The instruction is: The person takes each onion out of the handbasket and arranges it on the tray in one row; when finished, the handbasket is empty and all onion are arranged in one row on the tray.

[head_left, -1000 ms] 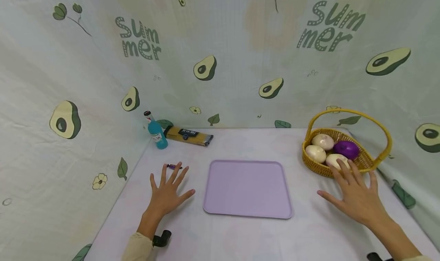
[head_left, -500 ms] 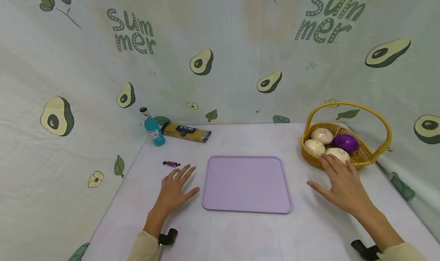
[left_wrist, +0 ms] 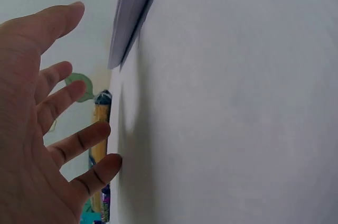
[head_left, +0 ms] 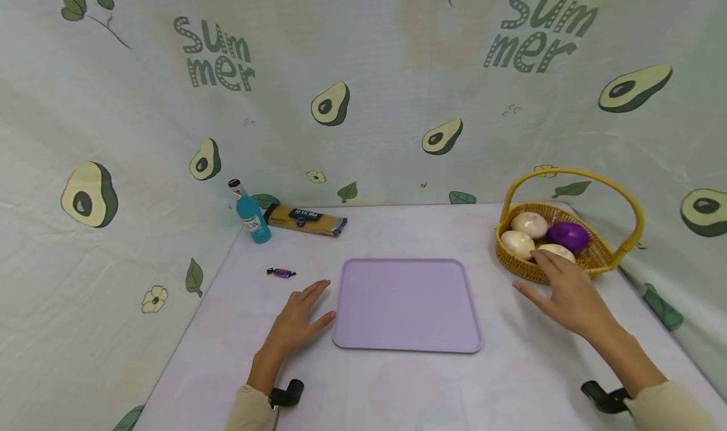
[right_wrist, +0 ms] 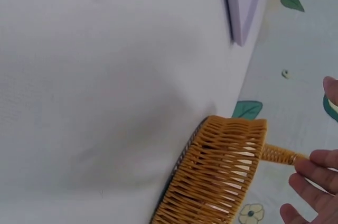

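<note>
My left hand (head_left: 295, 324) hovers over the cloth beside the left edge of a lilac tray (head_left: 406, 308), fingers loosely spread and holding nothing. In the left wrist view its fingers (left_wrist: 79, 142) are apart, with the tray's edge beyond the thumb. On the right, my right hand (head_left: 573, 298) is at the near side of a yellow wicker basket (head_left: 519, 267), its fingertips overlapping the rim in the head view. Inside are several pale, shiny round things (head_left: 529, 225) and a purple one (head_left: 568, 237), onion-like. One pale one is partly hidden by the fingers.
A small purple wrapped candy (head_left: 281, 272) lies left of the tray. Behind it, a blue bottle (head_left: 252, 219) stands next to a yellow pasta packet (head_left: 305, 220). The basket's tall handle (head_left: 573, 175) arches above it. A printed cloth wall (head_left: 386, 166) rises behind the table.
My left hand has moved right and nearer, away from the candy and toward the tray, fingers less spread. The right hand has moved slightly left, its fingers drawing closer together.
</note>
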The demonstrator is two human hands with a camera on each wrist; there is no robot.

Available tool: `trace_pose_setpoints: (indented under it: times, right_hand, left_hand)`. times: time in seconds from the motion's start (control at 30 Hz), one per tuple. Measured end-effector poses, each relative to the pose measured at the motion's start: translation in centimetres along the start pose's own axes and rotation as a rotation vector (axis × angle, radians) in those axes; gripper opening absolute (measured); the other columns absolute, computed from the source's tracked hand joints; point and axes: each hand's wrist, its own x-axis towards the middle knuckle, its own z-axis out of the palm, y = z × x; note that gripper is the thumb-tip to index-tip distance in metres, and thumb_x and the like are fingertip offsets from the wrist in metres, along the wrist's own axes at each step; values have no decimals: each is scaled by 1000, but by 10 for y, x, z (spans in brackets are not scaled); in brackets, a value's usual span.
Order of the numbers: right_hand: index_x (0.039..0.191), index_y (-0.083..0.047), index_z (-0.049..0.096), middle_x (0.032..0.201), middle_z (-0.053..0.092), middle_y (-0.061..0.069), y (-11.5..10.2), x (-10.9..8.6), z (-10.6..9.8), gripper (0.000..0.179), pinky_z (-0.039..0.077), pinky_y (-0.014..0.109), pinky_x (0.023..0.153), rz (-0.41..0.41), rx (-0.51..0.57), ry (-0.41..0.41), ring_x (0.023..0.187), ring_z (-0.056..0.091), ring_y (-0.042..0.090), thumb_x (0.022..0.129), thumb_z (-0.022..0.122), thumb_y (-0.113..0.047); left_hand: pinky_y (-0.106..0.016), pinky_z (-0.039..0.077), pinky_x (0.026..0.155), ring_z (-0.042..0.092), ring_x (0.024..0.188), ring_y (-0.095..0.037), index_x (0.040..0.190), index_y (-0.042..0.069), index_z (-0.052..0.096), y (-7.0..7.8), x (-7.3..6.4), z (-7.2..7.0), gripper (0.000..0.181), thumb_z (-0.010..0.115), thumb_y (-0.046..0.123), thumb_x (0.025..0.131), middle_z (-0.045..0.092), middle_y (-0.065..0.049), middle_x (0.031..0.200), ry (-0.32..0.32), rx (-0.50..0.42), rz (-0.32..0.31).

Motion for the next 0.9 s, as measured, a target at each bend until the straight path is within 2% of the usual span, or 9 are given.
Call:
trace_pose_setpoints:
  times: [0.13,0.3,0.6,0.73,0.9]
  right_hand:
    - [128,10,57,125,58,28,4,4,-3,68,39,64,92,-8,19,22,116,50,47,82,82,-32]
    - [124,7,59,122,59,25,10,6,-4,61,39,62,91,4,38,30,115,51,44,81,83,-28]
    - [133,13,51,131,51,35,16,11,-3,69,31,69,94,116,72,-88,120,44,53,88,77,-32]
    - [133,15,49,131,50,37,17,15,-2,71,31,70,94,118,76,-99,120,43,54,88,77,-33]
    - [131,12,52,129,52,36,21,25,-4,65,33,70,91,86,70,-86,118,45,54,87,78,-29]
  left_hand:
    - [-52,39,105,44,129,-24,155,37,36,-2,4,4,73,65,56,91,37,9,158,-21,-62,0]
    - [-51,40,102,48,120,-18,156,37,35,-5,7,9,74,64,59,91,37,13,157,-48,-123,25]
    - [-49,41,100,47,117,-15,155,38,37,-8,5,12,73,65,59,90,41,12,155,-44,-112,26]
    - [-49,41,99,45,118,-16,155,36,38,-10,4,14,73,65,58,90,41,13,155,-43,-122,29]
    - [-50,40,99,43,120,-17,155,29,40,-12,8,17,73,65,56,92,38,15,157,-34,-131,82]
